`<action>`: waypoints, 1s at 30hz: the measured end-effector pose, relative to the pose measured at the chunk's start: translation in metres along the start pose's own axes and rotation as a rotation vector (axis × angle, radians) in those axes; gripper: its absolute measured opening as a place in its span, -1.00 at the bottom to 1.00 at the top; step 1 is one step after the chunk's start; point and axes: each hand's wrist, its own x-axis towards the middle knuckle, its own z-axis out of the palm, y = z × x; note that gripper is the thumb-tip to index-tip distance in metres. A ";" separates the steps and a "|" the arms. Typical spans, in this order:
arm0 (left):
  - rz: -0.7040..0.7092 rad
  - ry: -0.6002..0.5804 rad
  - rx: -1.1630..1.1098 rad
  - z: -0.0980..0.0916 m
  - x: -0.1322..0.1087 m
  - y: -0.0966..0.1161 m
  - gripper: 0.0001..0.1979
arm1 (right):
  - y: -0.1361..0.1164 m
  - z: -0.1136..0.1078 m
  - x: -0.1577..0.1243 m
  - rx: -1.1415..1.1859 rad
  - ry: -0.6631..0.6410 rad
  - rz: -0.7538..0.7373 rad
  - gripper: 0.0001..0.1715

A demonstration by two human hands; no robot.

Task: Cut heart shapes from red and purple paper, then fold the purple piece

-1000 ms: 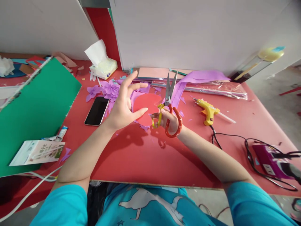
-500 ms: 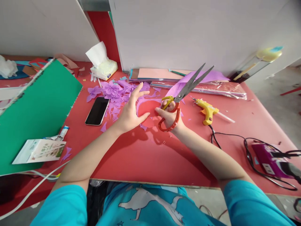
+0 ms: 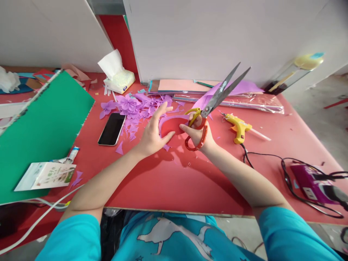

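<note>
My left hand (image 3: 152,133) pinches a rounded red paper piece (image 3: 172,125) between thumb and fingers, just above the red table (image 3: 168,181). My right hand (image 3: 198,132) grips scissors (image 3: 214,103) with one red and one yellow handle loop. Their grey blades point up and to the right, slightly apart. The right thumb touches the red paper's right edge. A pile of purple paper flowers and scraps (image 3: 136,105) lies just behind the left hand.
A black phone (image 3: 112,129) lies left of my hands. A yellow glue gun (image 3: 239,127) with a black cord lies to the right, near a purple power strip (image 3: 310,179). A green board (image 3: 40,127), a tissue pack (image 3: 119,78) and stacked paper sheets (image 3: 185,86) surround the work area.
The red paper went from held up to lower near the table, with the left fingers closing on it. The scissors swung from pointing straight up to pointing up and right.
</note>
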 end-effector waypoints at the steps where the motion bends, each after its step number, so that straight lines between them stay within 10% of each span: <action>1: -0.011 0.006 -0.011 0.001 0.000 0.000 -0.20 | -0.001 -0.001 0.001 -0.002 -0.003 -0.009 -0.65; 15: -0.408 -0.241 -0.274 -0.005 0.006 -0.005 -0.80 | -0.015 -0.017 0.009 -0.447 -0.314 0.010 -0.63; 30: -0.493 -0.065 -0.310 -0.025 0.015 -0.005 -0.84 | -0.030 -0.033 0.010 -0.538 -0.352 0.129 -0.76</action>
